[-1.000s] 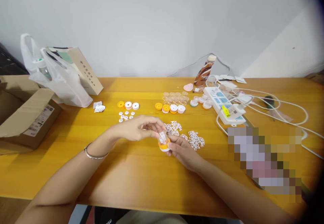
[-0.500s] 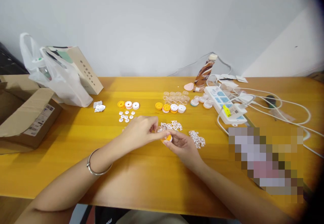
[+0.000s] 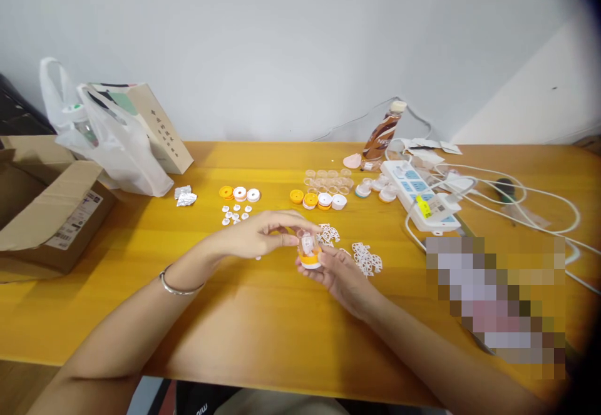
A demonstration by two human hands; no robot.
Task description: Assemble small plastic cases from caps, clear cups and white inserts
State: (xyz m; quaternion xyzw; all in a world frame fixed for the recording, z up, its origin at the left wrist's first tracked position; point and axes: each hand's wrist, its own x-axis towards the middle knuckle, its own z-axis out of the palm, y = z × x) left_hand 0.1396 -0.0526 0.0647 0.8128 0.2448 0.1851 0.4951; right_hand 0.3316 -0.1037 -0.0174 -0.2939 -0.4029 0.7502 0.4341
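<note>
My right hand point(image 3: 342, 272) is closed around an orange-and-white round cap point(image 3: 310, 261), with the thumb at its near side. A small clear plastic cup point(image 3: 307, 241) rises from the cap, with a white piece visible inside. From the left, my left hand point(image 3: 267, 233) grips this clear cup, its thumb at the side and fingers over the top. White openwork plastic pieces point(image 3: 366, 260) lie in a pile right of my hands, and another pile point(image 3: 328, 233) shows partly behind them. Small white discs point(image 3: 236, 208) lie beyond my left hand, some hidden by it.
Orange and white round caps point(image 3: 323, 200) stand in a row, with clear cups point(image 3: 328, 181) behind. More caps point(image 3: 239, 193) sit farther left. A power strip point(image 3: 417, 196) with cables, a drink bottle point(image 3: 382, 132), a cardboard box point(image 3: 70, 215), foil point(image 3: 186, 196) and a plastic bag point(image 3: 122, 152) surround them.
The cap and clear cup now stand upright between my hands, more visible than before. My left hand has shifted its fingers over the cup, and my right hand has turned beneath the cap.
</note>
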